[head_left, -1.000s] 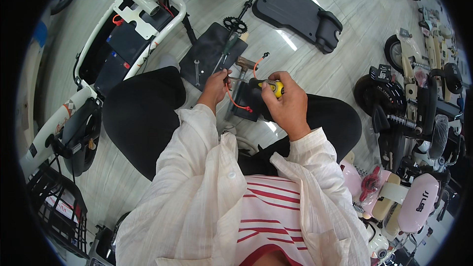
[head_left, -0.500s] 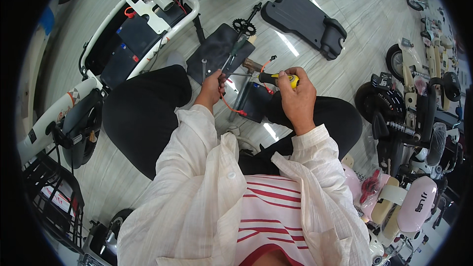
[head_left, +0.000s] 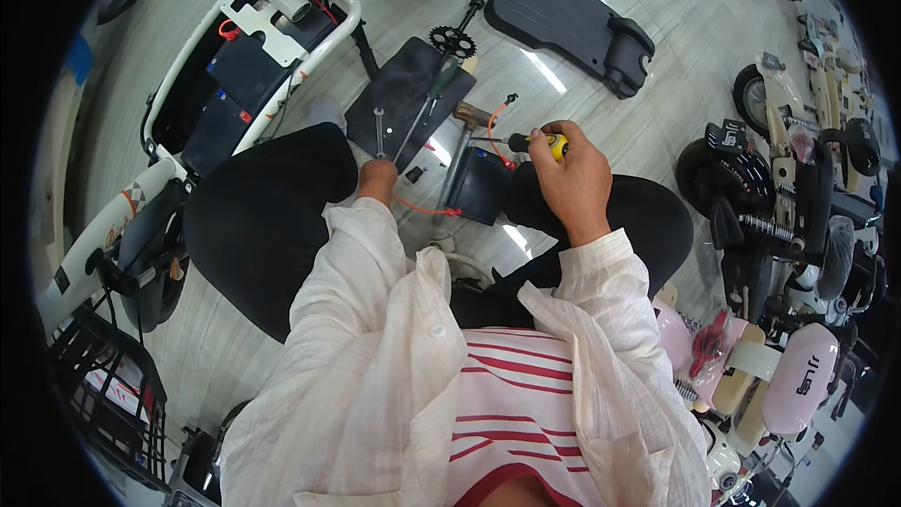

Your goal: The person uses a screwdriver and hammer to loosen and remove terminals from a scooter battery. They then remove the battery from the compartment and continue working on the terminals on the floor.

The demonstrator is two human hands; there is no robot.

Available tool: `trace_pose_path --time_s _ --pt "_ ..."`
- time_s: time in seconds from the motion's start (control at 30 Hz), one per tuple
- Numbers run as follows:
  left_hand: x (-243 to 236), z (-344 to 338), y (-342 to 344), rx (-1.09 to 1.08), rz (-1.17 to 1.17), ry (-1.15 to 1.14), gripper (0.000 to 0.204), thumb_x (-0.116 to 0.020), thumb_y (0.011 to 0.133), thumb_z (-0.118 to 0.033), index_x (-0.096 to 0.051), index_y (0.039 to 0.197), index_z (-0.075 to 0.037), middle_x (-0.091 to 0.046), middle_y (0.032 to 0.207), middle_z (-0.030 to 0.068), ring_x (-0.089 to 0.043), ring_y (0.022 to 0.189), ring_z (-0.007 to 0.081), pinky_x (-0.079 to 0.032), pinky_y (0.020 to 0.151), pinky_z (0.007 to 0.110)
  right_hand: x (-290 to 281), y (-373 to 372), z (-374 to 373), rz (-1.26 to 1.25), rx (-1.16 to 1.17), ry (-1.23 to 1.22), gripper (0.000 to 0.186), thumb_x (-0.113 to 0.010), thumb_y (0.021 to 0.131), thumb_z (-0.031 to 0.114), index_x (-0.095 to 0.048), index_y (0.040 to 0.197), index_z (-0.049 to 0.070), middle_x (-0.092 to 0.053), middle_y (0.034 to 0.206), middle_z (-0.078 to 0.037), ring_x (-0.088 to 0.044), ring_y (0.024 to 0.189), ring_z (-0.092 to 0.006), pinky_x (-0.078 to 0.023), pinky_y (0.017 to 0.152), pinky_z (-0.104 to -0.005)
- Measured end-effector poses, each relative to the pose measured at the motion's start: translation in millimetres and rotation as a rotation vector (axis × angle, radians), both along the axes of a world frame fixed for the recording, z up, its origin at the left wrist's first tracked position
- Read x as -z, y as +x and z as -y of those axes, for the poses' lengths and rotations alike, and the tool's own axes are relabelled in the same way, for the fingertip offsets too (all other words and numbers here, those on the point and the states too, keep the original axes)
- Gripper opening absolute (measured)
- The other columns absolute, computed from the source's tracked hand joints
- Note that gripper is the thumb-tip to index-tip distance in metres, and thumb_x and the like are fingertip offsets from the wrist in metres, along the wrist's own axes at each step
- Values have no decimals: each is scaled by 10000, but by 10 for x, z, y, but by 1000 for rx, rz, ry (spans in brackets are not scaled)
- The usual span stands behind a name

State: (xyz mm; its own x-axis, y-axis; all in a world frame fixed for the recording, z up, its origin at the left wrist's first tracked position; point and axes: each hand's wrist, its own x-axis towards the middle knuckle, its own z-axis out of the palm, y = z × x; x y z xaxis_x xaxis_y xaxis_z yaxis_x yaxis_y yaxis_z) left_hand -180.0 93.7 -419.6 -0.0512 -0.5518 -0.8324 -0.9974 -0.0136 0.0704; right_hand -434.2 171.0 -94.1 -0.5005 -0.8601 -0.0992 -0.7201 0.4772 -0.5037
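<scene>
My right hand point(head_left: 574, 183) is closed round the yellow-and-black handle of a screwdriver point(head_left: 556, 145), whose shaft points left over a black box point(head_left: 479, 190) with orange leads. My left hand point(head_left: 377, 175) is down by the floor, just below the end of a wrench point(head_left: 379, 130); its fingers are hidden beneath the hand. A small black part point(head_left: 413, 174) lies on the floor to its right. Beside the wrench, a long green-handled screwdriver point(head_left: 430, 105) slants across a dark flat panel point(head_left: 399, 84). A hammer point(head_left: 474, 115) lies near the black box.
A crank with a chainring point(head_left: 452, 40) lies beyond the panel. A moulded black cover point(head_left: 568, 23) rests on the floor farther off. To the left stands a white frame point(head_left: 352, 14) holding black batteries point(head_left: 249, 70). Several small bikes and a pink body part point(head_left: 798, 380) crowd the right side.
My left hand has left the screwdriver's shaft and moved left and down beside the wrench. My right hand still holds the screwdriver. The small black part now shows on the floor.
</scene>
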Motion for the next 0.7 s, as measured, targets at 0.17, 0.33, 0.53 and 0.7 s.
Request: trace_pose_path --time_s 0.17,0.33,0.53,0.7 --pt "-19 -28 -132 -737 37 -349 224 -523 893 -162 -707 977 -65 -687 1098 151 -661 1037 326 -539 840 427 104 -253 -179 -135 69 182 367 -628 843 413 -696 958 70 -697 805 -178 -674 772 -366 -524 696 -422" --pt "102 86 -7 -629 -299 -691 225 -442 948 -114 -641 1024 -41 -672 992 177 -651 916 286 -521 765 388 279 -291 -288 -172 32 125 357 -641 829 407 -696 928 69 -686 736 -176 -671 697 -365 -526 633 -438" --pt "-865 183 -716 -1380 -961 -466 215 -434 1013 -183 -549 1136 -49 -686 971 94 -570 736 146 -458 683 283 283 -350 -346 -179 55 165 365 -634 831 417 -693 933 71 -689 759 -180 -673 725 -366 -524 652 -442" --pt "-1160 271 -746 -1312 -1188 -390 184 -440 1021 -160 -540 1127 -48 -667 1098 103 -555 824 103 -464 736 253 252 -320 -324 -176 33 169 361 -633 829 410 -689 938 71 -690 765 -181 -672 732 -370 -523 660 -449"
